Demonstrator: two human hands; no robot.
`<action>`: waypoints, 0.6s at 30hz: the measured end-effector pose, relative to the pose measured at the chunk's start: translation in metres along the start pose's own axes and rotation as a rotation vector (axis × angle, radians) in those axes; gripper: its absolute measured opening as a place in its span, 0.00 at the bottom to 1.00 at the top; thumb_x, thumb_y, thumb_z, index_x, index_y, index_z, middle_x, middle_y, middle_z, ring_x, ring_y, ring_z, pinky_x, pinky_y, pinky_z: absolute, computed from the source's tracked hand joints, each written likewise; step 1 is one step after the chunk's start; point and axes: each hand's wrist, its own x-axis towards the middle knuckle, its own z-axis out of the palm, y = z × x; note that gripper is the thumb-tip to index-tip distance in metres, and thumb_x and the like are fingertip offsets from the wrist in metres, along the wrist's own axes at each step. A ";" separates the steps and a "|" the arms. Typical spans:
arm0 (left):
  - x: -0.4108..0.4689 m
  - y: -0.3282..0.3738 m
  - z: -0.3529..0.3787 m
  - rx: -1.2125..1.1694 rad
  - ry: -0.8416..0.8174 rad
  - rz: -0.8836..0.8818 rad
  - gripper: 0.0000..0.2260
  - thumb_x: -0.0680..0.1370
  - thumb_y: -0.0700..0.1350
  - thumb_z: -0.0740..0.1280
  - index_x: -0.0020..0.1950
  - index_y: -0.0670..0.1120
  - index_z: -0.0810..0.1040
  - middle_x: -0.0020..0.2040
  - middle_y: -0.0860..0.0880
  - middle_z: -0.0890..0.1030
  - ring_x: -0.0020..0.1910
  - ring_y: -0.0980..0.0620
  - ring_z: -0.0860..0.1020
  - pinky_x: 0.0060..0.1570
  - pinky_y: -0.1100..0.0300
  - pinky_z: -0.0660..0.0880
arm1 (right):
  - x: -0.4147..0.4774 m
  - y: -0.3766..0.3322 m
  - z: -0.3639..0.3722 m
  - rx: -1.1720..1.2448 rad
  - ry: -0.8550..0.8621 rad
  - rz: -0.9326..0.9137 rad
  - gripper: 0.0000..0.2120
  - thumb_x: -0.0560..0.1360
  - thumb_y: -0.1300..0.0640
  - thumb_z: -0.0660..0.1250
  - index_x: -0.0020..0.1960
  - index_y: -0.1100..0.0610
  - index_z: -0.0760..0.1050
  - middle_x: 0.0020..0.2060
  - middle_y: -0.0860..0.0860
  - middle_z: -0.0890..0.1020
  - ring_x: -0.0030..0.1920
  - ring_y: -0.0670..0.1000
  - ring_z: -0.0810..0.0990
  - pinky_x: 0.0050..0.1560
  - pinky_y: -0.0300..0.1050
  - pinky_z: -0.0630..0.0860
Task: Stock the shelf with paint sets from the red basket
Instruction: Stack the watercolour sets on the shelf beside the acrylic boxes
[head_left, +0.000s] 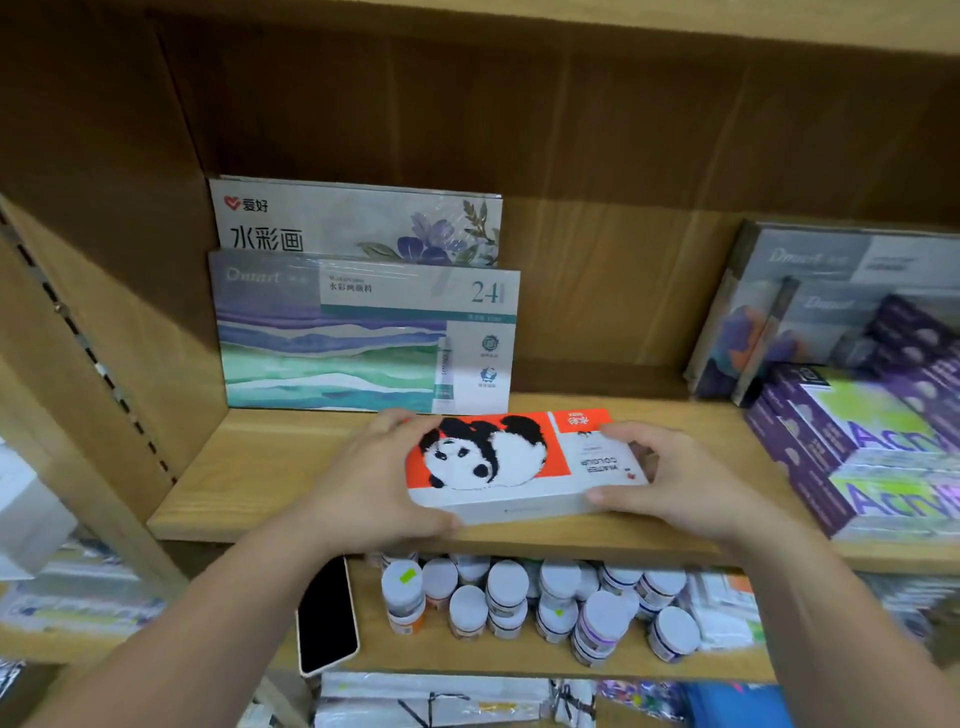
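A flat paint set box (519, 462), orange and white with a panda picture, lies at the front of the wooden shelf (249, 467). My left hand (374, 478) grips its left end, fingers curled over the top and thumb under the near edge. My right hand (670, 478) grips its right end the same way. Behind it, two watercolour sets stand upright against the back: a blue-green striped box (363, 338) and a floral one (358, 218). The red basket is out of view.
Purple acrylic boxes (857, 457) are stacked at the shelf's right, with grey sets (810, 296) standing behind them. On the shelf below sit several white-lidded paint jars (545, 603) and a black phone (324, 618). Bare shelf lies between the left and right stock.
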 end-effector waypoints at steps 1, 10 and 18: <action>-0.001 -0.006 -0.005 -0.004 0.002 -0.010 0.58 0.54 0.71 0.75 0.81 0.57 0.61 0.71 0.57 0.64 0.70 0.54 0.67 0.71 0.58 0.67 | -0.003 -0.003 0.003 0.021 -0.033 -0.021 0.41 0.60 0.41 0.85 0.69 0.44 0.75 0.58 0.44 0.81 0.53 0.41 0.81 0.53 0.34 0.75; -0.035 -0.046 -0.037 -0.050 -0.001 -0.088 0.51 0.54 0.74 0.72 0.75 0.57 0.69 0.63 0.56 0.69 0.63 0.54 0.72 0.65 0.57 0.72 | 0.014 -0.027 0.051 0.183 0.045 -0.157 0.28 0.66 0.56 0.84 0.62 0.41 0.78 0.53 0.44 0.84 0.42 0.41 0.81 0.49 0.39 0.79; -0.020 -0.027 -0.040 0.044 -0.122 -0.086 0.36 0.59 0.75 0.69 0.63 0.60 0.77 0.55 0.59 0.77 0.54 0.57 0.78 0.56 0.55 0.78 | 0.002 -0.035 0.067 0.123 0.265 -0.064 0.33 0.66 0.50 0.84 0.67 0.41 0.75 0.56 0.44 0.77 0.49 0.39 0.77 0.50 0.38 0.73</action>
